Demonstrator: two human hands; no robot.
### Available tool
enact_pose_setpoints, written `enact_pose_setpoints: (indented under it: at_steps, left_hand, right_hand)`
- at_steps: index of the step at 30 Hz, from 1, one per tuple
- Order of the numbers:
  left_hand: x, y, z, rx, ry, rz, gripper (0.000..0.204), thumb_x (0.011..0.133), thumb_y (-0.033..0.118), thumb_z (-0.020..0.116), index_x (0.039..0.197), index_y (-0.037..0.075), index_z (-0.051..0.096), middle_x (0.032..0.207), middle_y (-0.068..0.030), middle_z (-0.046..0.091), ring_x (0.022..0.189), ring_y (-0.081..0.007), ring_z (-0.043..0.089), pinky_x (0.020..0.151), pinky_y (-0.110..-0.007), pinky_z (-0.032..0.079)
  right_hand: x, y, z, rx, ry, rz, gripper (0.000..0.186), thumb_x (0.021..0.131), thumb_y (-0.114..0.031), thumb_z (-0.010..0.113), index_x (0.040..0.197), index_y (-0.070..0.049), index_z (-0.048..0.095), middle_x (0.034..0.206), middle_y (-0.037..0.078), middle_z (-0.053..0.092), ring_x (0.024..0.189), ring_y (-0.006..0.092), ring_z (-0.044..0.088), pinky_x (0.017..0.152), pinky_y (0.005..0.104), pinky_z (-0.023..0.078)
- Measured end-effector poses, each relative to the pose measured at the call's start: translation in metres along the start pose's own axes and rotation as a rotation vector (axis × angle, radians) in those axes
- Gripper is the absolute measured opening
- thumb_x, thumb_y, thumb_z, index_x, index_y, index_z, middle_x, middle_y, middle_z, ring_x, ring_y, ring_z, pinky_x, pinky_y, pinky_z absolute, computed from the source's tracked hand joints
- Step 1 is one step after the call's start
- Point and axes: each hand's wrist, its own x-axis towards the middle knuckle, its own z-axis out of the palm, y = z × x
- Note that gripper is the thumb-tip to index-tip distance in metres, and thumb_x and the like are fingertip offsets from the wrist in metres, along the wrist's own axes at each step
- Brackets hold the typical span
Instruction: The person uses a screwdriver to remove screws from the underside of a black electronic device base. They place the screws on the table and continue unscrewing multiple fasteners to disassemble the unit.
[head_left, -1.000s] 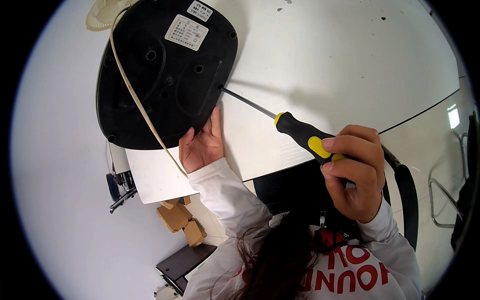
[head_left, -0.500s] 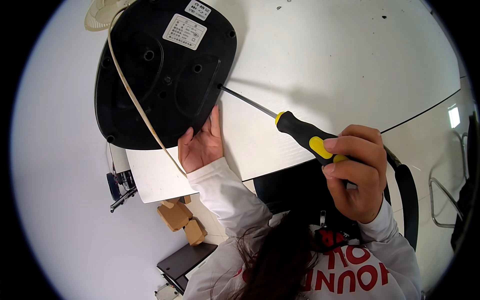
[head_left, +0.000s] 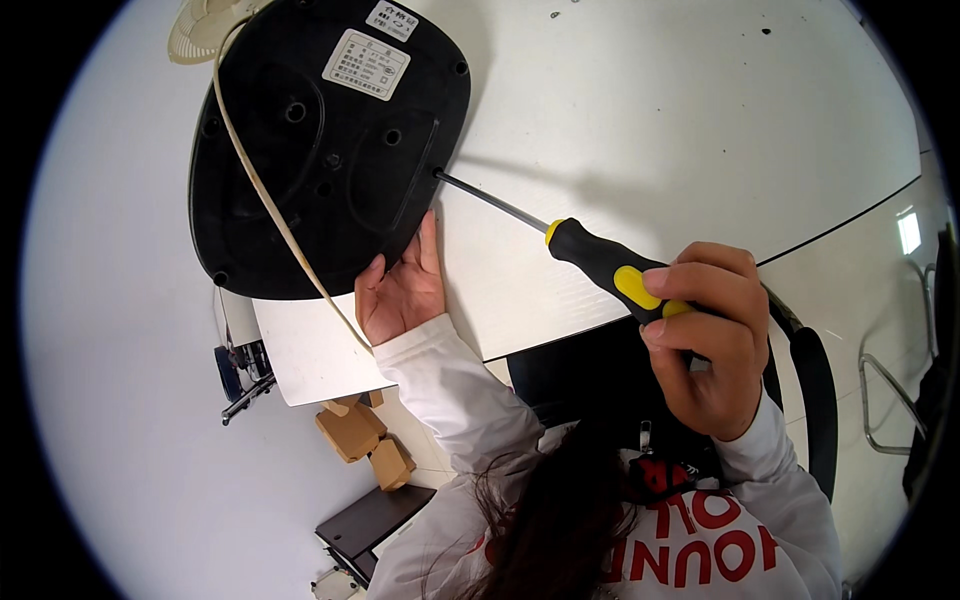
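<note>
A black base plate (head_left: pixel 270 150), apparently a fan's, shows its underside with screw holes and white labels. My left hand (head_left: pixel 405 295) supports its lower right edge, palm up, with thumb and fingers at the rim. In my right hand (head_left: pixel 715 335) is a black and yellow screwdriver (head_left: pixel 600 260), gripped by the end of its handle. The shaft's tip sits in a hole at the plate's right edge; the screw inside is hidden. A cream power cord (head_left: pixel 262 190) runs across the underside and down past my left wrist.
Behind the base a cream fan part (head_left: pixel 200 30) shows at upper left. The white table (head_left: pixel 680 120) ends in a near edge by my body. Cardboard boxes (head_left: pixel 350 430) and a dark cabinet (head_left: pixel 370 525) stand lower left. A black chair armrest (head_left: pixel 815 400) is at right.
My right hand and the screwdriver have shifted slightly up and left, with the tip still in the hole. The base has moved very slightly left; my left hand keeps its hold.
</note>
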Motion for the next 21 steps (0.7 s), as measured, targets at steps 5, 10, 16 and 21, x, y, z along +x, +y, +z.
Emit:
enact_pose_setpoints:
  at_steps: [5, 10, 16, 21]
  left_hand:
    - [0.0016, 0.0055, -0.004, 0.03, -0.024, 0.02, 0.05, 0.074, -0.006, 0.051, 0.12, -0.014, 0.033, 0.13, -0.0298, 0.036, 0.124, -0.0431, 0.036, 0.107, -0.056, 0.027]
    - [0.001, 0.0037, -0.0026, 0.019, -0.046, 0.019, 0.05, 0.074, -0.006, 0.05, 0.121, -0.013, 0.034, 0.129, -0.0292, 0.038, 0.124, -0.0426, 0.036, 0.107, -0.056, 0.027]
    - [0.0008, 0.0015, -0.0028, 0.037, -0.058, 0.012, 0.051, 0.074, -0.006, 0.05, 0.122, -0.012, 0.035, 0.129, -0.0277, 0.039, 0.124, -0.0413, 0.036, 0.107, -0.056, 0.027]
    - [-0.0004, -0.002, -0.0016, 0.056, -0.052, 0.018, 0.051, 0.075, -0.005, 0.051, 0.123, -0.01, 0.035, 0.131, -0.027, 0.039, 0.125, -0.0407, 0.036, 0.107, -0.055, 0.027]
  right_hand:
    - [0.0001, -0.0037, 0.0022, 0.0, -0.026, 0.012, 0.03, 0.067, 0.006, 0.065, 0.093, -0.006, 0.056, 0.105, 0.011, 0.059, 0.079, 0.0257, 0.053, 0.07, 0.0328, 0.045]
    - [-0.0001, -0.004, 0.0014, -0.02, -0.04, -0.01, 0.029, 0.067, 0.005, 0.065, 0.092, -0.006, 0.057, 0.105, 0.01, 0.059, 0.08, 0.0255, 0.053, 0.069, 0.0325, 0.045]
    - [-0.0025, -0.0017, 0.0006, -0.024, -0.022, 0.012, 0.028, 0.068, 0.005, 0.065, 0.092, -0.007, 0.057, 0.105, 0.01, 0.06, 0.08, 0.0257, 0.053, 0.068, 0.0317, 0.046]
    - [-0.0034, 0.0013, -0.0021, -0.022, -0.014, -0.001, 0.028, 0.068, 0.005, 0.065, 0.092, -0.007, 0.057, 0.104, 0.01, 0.06, 0.08, 0.0256, 0.054, 0.068, 0.0317, 0.046]
